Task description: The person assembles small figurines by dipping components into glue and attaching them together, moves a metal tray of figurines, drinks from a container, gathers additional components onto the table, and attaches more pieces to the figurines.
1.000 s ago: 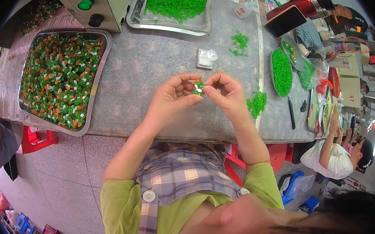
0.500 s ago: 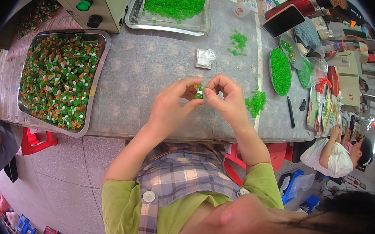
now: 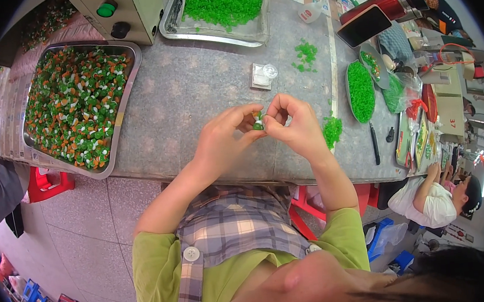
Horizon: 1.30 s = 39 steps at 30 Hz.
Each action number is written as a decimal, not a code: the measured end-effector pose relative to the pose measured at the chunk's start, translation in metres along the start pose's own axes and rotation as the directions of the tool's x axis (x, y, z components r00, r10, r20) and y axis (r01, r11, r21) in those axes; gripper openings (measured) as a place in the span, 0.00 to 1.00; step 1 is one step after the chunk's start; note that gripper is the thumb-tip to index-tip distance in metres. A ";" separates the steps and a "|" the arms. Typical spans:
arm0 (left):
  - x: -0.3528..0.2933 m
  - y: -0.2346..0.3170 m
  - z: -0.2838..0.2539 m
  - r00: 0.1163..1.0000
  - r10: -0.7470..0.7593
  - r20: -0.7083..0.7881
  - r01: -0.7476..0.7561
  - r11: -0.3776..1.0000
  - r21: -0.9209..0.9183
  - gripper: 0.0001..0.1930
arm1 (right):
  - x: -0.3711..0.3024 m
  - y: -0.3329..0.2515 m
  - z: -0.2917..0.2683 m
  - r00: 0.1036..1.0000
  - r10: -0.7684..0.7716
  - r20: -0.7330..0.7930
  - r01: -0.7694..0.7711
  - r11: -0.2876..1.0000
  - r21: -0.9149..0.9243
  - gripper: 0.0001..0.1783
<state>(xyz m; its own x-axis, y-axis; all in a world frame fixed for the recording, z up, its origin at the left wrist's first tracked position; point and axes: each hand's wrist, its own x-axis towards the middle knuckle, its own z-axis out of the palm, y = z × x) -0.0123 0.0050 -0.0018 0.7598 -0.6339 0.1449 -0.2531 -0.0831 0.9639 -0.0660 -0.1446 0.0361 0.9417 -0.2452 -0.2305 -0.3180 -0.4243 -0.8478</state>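
Observation:
Above the table's near edge, my left hand [image 3: 216, 139] grips a small green, white and orange plastic ornament [image 3: 258, 125] between thumb and forefinger. My right hand [image 3: 299, 127] meets it from the other side, thumb and forefinger pinched together against the ornament. Whatever those right fingertips hold is too small and covered to make out. Just beyond the hands lies a small white square pad [image 3: 260, 78] with a clear round cap [image 3: 269, 71] on it. A loose heap of tiny green pieces [image 3: 332, 131] lies beside my right wrist.
At left is a metal tray [image 3: 118, 126] heaped with similar ornaments. Another tray [image 3: 215, 39] of green pieces sits at the back, beside a machine box [image 3: 138, 13]. Rightward are scattered green pieces [image 3: 304, 56], an oval dish [image 3: 351, 102], a phone [image 3: 364, 26], a red flask [image 3: 376, 8] and a pen [image 3: 374, 142].
The ornament has turned slightly between my fingers. My right forearm has swung a little outward to the right, while both hands stay together at the same spot.

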 end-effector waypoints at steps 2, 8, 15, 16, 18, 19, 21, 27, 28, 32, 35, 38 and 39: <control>0.000 -0.004 0.000 1.000 -0.022 0.006 0.023 0.999 -0.045 0.20 | 0.000 0.001 0.000 1.000 0.006 0.004 -0.006 1.000 0.023 0.06; 0.000 -0.003 -0.001 0.997 0.052 0.049 -0.056 0.995 0.077 0.20 | 0.002 0.002 -0.003 0.999 0.028 0.044 -0.024 0.997 -0.075 0.05; -0.001 0.000 0.003 0.996 -0.084 0.039 0.089 0.981 -0.173 0.21 | -0.002 0.006 -0.002 0.991 0.079 0.106 -0.121 0.870 0.479 0.05; -0.001 0.000 0.003 0.996 -0.083 0.040 0.089 0.981 -0.172 0.21 | -0.004 0.005 0.000 0.992 0.090 0.088 -0.122 0.864 0.489 0.06; -0.001 0.000 0.005 0.998 -0.066 0.001 0.065 0.983 -0.174 0.21 | -0.006 0.006 0.002 0.994 0.081 0.067 -0.104 0.858 0.504 0.06; -0.001 0.000 0.007 0.998 -0.065 0.002 0.064 0.983 -0.174 0.21 | -0.006 0.007 0.003 0.996 0.073 0.048 -0.087 0.852 0.517 0.06; -0.001 -0.002 0.011 0.981 0.134 -0.138 -0.138 0.990 -0.019 0.20 | -0.007 0.012 0.005 0.998 0.056 0.035 -0.066 0.834 0.547 0.06; 0.001 -0.002 0.013 0.928 0.338 -0.158 -0.293 0.923 0.251 0.21 | -0.007 0.018 0.015 0.998 0.059 -0.013 -0.034 0.723 0.690 0.06; 0.001 -0.003 0.013 0.928 0.339 -0.158 -0.294 0.922 0.251 0.21 | -0.007 0.018 0.017 0.997 0.069 -0.021 -0.032 0.688 0.725 0.06; 0.001 -0.002 0.012 0.939 0.303 -0.160 -0.260 0.934 0.245 0.20 | -0.008 0.016 0.018 0.995 0.084 -0.060 -0.016 0.701 0.713 0.06; 0.002 0.001 0.005 0.995 0.076 -0.069 -0.074 0.997 0.025 0.19 | -0.009 0.013 0.006 0.998 0.040 -0.056 -0.008 0.876 0.482 0.06; 0.004 0.000 0.000 0.993 -0.099 0.065 0.108 0.984 -0.140 0.20 | -0.010 0.004 -0.001 0.994 -0.087 -0.063 0.095 0.985 0.142 0.07; 0.004 0.000 -0.001 0.984 -0.142 0.107 0.159 0.972 -0.172 0.21 | -0.011 -0.002 -0.002 0.996 -0.074 -0.054 0.076 0.996 0.053 0.07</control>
<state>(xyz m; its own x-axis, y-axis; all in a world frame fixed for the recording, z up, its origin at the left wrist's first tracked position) -0.0085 0.0032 -0.0013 0.7197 -0.6940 -0.0180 -0.0221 -0.0488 0.9986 -0.0762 -0.1429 0.0416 0.9552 -0.2600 -0.1414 -0.2388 -0.3950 -0.8871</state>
